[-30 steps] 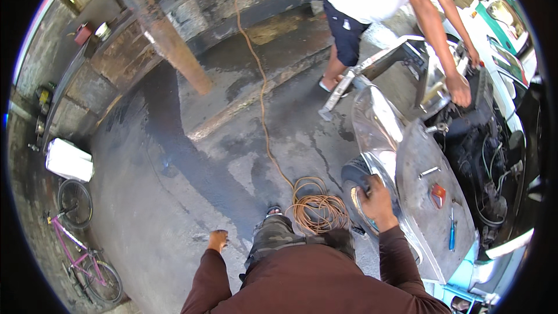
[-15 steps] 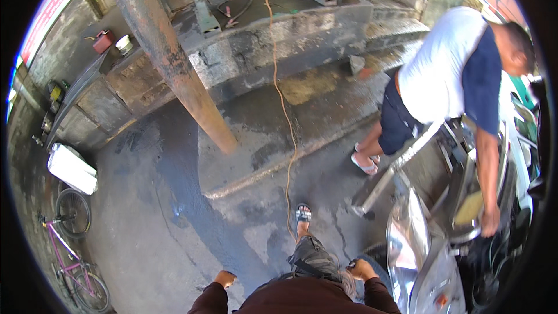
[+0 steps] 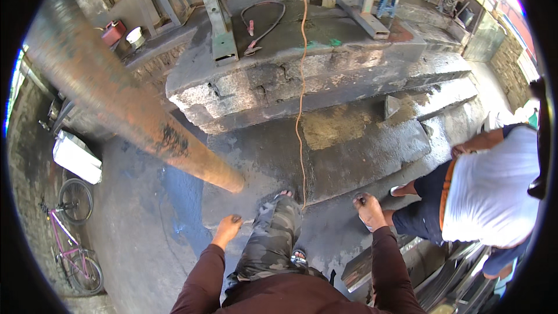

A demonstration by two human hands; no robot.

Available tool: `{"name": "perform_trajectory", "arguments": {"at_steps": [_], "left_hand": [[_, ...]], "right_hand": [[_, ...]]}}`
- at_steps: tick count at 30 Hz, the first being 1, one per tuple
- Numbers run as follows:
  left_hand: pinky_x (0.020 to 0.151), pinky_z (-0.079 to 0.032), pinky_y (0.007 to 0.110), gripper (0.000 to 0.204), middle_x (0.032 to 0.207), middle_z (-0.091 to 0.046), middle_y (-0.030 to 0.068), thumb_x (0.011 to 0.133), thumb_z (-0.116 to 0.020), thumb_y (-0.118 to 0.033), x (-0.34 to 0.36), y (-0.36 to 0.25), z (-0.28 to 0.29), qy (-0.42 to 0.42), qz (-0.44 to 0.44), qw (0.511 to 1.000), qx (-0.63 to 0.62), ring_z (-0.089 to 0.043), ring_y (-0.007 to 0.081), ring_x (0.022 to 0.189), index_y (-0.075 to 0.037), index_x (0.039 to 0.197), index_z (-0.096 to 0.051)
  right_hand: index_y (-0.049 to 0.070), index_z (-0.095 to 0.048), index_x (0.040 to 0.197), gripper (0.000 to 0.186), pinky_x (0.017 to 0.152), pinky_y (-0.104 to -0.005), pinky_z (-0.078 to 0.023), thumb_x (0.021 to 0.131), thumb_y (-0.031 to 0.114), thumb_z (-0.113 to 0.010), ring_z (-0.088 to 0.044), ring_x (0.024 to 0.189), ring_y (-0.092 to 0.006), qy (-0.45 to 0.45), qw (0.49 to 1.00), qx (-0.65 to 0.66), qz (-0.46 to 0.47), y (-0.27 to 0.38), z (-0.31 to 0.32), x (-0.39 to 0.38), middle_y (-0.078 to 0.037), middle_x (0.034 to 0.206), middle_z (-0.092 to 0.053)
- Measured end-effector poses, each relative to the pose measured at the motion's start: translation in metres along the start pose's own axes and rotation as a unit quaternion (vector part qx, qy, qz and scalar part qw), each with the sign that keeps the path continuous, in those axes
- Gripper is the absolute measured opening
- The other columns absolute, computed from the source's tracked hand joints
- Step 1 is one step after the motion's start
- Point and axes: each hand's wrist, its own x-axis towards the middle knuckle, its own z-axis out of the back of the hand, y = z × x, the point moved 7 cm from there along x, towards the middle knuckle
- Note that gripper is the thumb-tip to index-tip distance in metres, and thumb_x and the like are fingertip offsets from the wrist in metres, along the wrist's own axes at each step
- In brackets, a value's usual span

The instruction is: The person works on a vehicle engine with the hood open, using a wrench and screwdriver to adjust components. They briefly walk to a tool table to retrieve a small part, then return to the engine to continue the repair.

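My left hand (image 3: 228, 229) is held out in front of me with its fingers curled closed; anything inside is hidden. My right hand (image 3: 370, 212) is closed too, and a small dark spot shows at its fingers, too small to name. Between the hands, an orange cord (image 3: 301, 134) runs down over the concrete step (image 3: 360, 160) to the floor near my feet. A rusty pole (image 3: 174, 139) slants down to its base just beyond my left hand. To the right of my right hand stands a person (image 3: 488, 186) in a white shirt and dark shorts, bent over.
A raised concrete platform (image 3: 261, 90) crosses ahead, bearing a metal frame (image 3: 221, 29) and a cable with red clamps (image 3: 251, 26). Far left are a white box (image 3: 77, 157) and a purple bicycle (image 3: 70, 244). Metal vehicle parts (image 3: 430, 273) lie at lower right.
I have moved forward toward the step, so the pole and platform look closer. Both hands have risen into view. The person has shifted lower right; the shiny motorcycle front has left view.
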Motion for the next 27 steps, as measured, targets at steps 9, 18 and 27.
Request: {"name": "perform_trajectory", "arguments": {"at_steps": [9, 18, 27], "left_hand": [[0.093, -0.054, 0.042, 0.040, 0.112, -0.075, 0.0206, 0.088, -0.072, -0.032, 0.203, -0.224, 0.026, 0.067, -0.036, 0.981, 0.181, -0.071, 0.0364, 0.107, -0.004, 0.116, -0.074], [0.091, -0.054, 0.039, 0.035, 0.108, -0.075, 0.0215, 0.089, -0.070, -0.028, 0.285, -0.476, 0.034, 0.077, -0.104, 0.985, 0.116, -0.072, 0.0340, 0.105, -0.001, 0.111, -0.075], [0.072, -0.058, 0.040, 0.036, 0.091, -0.075, 0.0180, 0.086, -0.074, -0.030, 0.322, -0.484, -0.095, 0.175, 0.018, 0.945, 0.277, -0.073, 0.0272, 0.080, 0.001, 0.106, -0.075]], "right_hand": [[-0.004, -0.071, 0.105, 0.043, 0.083, -0.0437, -0.055, 0.087, 0.035, -0.075, -0.072, 0.096, -0.0366, 0.111, 0.968, -0.103, -0.199, -0.121, -0.030, -0.019, -0.022, 0.100, -0.074], [0.000, -0.073, 0.102, 0.016, 0.059, -0.0405, -0.053, 0.094, 0.014, -0.070, -0.065, 0.070, -0.0247, -0.024, 0.769, 0.285, -0.571, -0.107, 0.067, -0.106, -0.010, 0.085, -0.068], [0.001, -0.072, 0.097, 0.021, 0.050, -0.0423, -0.049, 0.091, 0.021, -0.072, -0.061, 0.058, -0.0237, -0.001, 0.787, 0.336, -0.517, -0.159, 0.152, 0.042, -0.010, 0.074, -0.065]]}}
